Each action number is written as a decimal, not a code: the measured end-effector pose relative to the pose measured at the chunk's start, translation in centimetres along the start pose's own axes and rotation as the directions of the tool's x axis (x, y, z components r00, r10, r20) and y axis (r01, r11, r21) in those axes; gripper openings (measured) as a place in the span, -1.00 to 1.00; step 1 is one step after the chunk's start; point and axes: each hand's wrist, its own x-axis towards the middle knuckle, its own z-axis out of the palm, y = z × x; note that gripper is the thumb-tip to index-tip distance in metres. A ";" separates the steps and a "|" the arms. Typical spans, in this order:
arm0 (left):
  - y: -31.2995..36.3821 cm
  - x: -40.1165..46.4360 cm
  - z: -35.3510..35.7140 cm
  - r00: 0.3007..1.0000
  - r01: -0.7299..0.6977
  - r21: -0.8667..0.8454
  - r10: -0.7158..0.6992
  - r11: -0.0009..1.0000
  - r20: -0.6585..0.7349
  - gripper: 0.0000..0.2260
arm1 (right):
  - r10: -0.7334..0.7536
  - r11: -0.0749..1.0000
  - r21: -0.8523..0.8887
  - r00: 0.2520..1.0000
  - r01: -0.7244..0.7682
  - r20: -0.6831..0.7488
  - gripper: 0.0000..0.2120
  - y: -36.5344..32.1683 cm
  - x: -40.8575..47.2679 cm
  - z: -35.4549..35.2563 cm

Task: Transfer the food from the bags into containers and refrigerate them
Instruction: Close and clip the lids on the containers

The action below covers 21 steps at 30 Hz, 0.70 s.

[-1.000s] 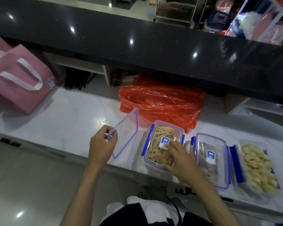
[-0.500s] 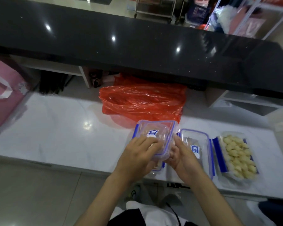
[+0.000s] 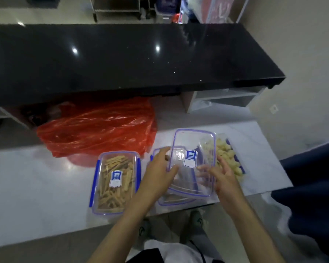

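A glossy black stone counter ledge [image 3: 122, 59] spans ten to two o'clock, catching small ceiling-light glints. Below it lies a white marble-look worktop [image 3: 36, 186]. A plain beige wall [image 3: 302, 44] stands at three o'clock. Metal wire shelving [image 3: 116, 6] sits at twelve o'clock on a pale tiled floor [image 3: 46, 12].

Bare counter [image 3: 36, 186] lies left of the stick container [image 3: 115, 182]; red bag [image 3: 97, 131] blocks behind
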 end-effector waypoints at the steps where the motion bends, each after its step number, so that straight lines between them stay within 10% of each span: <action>1: 0.9 0.5 1.2 0.997 0.076 -0.085 -0.075 0.993 0.021 -0.56 | -0.008 1.000 -0.010 1.000 0.008 -0.020 -0.46 -0.2 0.7 -1.6; 12: 4.5 4.8 14.7 0.941 0.331 -0.123 -0.338 0.936 -0.036 -0.80 | -0.161 0.705 -0.701 0.987 0.108 -0.009 -0.80 -1.3 10.9 -14.6; 21: 4.5 5.6 17.6 0.909 0.403 0.190 -0.369 0.895 -0.192 -0.81 | -0.019 0.660 -0.715 0.957 0.229 0.289 -0.73 -1.3 13.7 -16.9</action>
